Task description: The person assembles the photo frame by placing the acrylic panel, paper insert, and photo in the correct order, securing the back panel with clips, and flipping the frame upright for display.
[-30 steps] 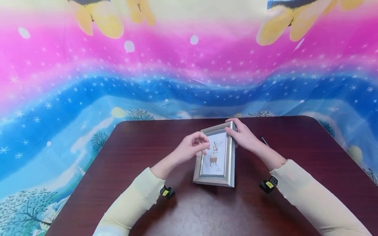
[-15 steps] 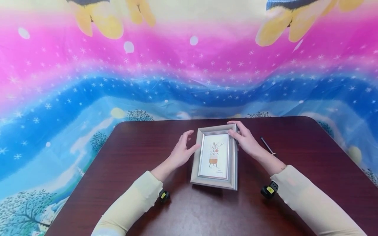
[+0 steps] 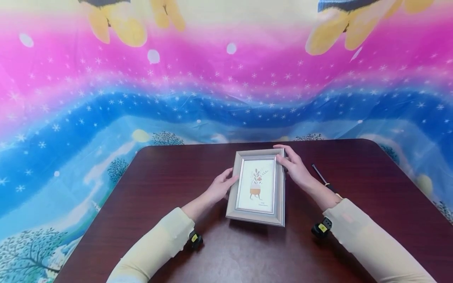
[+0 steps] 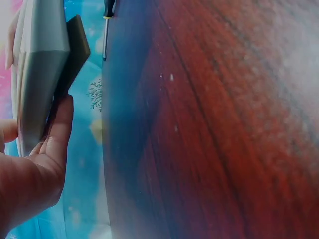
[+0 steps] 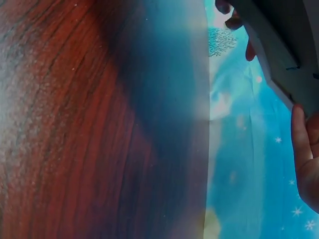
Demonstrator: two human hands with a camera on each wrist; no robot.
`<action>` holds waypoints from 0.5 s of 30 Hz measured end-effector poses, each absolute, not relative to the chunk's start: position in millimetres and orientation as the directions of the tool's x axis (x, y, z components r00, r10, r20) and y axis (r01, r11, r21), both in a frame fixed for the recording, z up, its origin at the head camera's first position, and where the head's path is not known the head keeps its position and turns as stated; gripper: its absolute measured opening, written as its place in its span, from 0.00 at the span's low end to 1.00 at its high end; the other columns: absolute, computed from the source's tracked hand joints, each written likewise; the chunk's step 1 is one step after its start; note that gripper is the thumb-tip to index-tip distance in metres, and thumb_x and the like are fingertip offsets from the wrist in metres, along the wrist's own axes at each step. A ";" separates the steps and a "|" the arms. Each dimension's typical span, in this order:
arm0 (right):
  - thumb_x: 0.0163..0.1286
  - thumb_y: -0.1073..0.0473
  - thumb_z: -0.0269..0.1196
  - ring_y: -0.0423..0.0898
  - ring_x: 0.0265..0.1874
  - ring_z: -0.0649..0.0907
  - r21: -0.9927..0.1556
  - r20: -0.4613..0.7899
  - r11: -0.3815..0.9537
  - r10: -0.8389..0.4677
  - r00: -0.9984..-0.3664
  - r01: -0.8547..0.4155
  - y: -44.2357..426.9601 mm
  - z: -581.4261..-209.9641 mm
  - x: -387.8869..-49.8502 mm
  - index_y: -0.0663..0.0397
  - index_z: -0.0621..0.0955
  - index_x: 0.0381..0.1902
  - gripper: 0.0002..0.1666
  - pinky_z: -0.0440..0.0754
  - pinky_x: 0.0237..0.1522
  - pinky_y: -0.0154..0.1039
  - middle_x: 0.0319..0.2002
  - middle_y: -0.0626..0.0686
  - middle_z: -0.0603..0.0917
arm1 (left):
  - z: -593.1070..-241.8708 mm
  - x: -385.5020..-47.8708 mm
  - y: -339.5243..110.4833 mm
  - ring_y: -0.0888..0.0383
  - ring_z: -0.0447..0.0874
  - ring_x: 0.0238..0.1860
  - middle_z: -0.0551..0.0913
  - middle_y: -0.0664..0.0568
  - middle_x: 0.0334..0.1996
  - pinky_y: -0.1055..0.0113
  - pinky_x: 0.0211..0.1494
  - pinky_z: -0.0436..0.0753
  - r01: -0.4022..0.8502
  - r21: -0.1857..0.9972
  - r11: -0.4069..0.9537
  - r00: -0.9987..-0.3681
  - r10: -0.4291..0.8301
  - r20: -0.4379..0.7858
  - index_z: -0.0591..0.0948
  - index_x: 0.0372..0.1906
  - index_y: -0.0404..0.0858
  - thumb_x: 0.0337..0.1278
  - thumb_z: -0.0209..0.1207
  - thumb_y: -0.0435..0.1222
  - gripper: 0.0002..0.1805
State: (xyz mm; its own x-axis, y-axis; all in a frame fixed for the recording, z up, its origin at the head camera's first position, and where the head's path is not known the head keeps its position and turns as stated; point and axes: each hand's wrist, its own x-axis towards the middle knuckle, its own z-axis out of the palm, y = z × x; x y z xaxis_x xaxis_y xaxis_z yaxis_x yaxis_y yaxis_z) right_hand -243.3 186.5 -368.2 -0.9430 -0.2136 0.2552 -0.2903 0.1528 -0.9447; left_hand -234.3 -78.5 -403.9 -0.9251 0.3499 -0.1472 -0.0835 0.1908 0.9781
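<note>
A silver-beige picture frame (image 3: 231,204) with a potted-plant print is held up over the table, its face tilted toward the head camera. My left hand (image 3: 220,185) grips its left edge, thumb on the front and fingers behind. At the upper right corner my right hand (image 3: 295,167) holds it, with the thumb on the front edge and fingers around the back. In the left wrist view the picture frame (image 4: 42,74) is seen side-on, with a dark flap standing out from its back. The right wrist view shows the dark back of the picture frame (image 5: 279,55).
A screwdriver (image 3: 320,174) lies on the dark red-brown table (image 3: 170,177), its handle partly hidden under my right forearm. A colourful printed cloth (image 3: 198,78) hangs behind the table and along its sides.
My left hand has moved off the front of the picture frame to its left edge and now grips it. The picture frame has turned to face the camera more squarely. More of the screwdriver shows.
</note>
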 end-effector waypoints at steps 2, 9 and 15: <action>0.77 0.61 0.49 0.40 0.28 0.82 -0.946 0.254 0.150 -0.204 -0.945 -0.287 187.2 -369.8 -244.1 0.65 0.63 0.67 0.25 0.80 0.24 0.40 0.42 0.71 0.78 | -403.8 -234.3 -78.7 0.50 0.86 0.36 0.81 0.35 0.48 0.56 0.31 0.83 -0.081 0.981 0.175 -0.927 0.347 -0.139 0.60 0.73 0.37 0.75 0.48 0.41 0.28; 0.78 0.57 0.50 0.37 0.31 0.82 -0.951 0.209 0.200 -0.150 -0.966 -0.237 189.0 -371.3 -244.4 0.60 0.60 0.72 0.29 0.79 0.31 0.41 0.47 0.73 0.79 | -396.2 -231.7 -79.4 0.55 0.84 0.34 0.82 0.36 0.48 0.59 0.28 0.82 -0.081 0.989 0.121 -0.937 0.328 -0.117 0.61 0.73 0.37 0.74 0.49 0.38 0.28; 0.77 0.51 0.51 0.38 0.33 0.81 -0.952 0.159 0.249 -0.099 -0.982 -0.179 189.7 -372.3 -244.1 0.59 0.56 0.74 0.35 0.81 0.35 0.45 0.50 0.73 0.79 | -395.4 -228.5 -78.5 0.55 0.84 0.33 0.83 0.37 0.44 0.57 0.28 0.82 -0.089 0.992 0.085 -0.954 0.278 -0.110 0.60 0.73 0.37 0.72 0.53 0.39 0.30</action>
State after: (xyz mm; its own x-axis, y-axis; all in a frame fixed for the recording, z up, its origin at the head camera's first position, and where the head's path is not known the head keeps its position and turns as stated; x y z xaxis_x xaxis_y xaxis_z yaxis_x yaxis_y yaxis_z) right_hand -244.1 189.7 -372.3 -0.9823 -0.0994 0.1587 -0.1790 0.2493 -0.9518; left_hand -228.5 -78.5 -395.4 -0.9541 0.2785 -0.1098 -0.0895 0.0847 0.9924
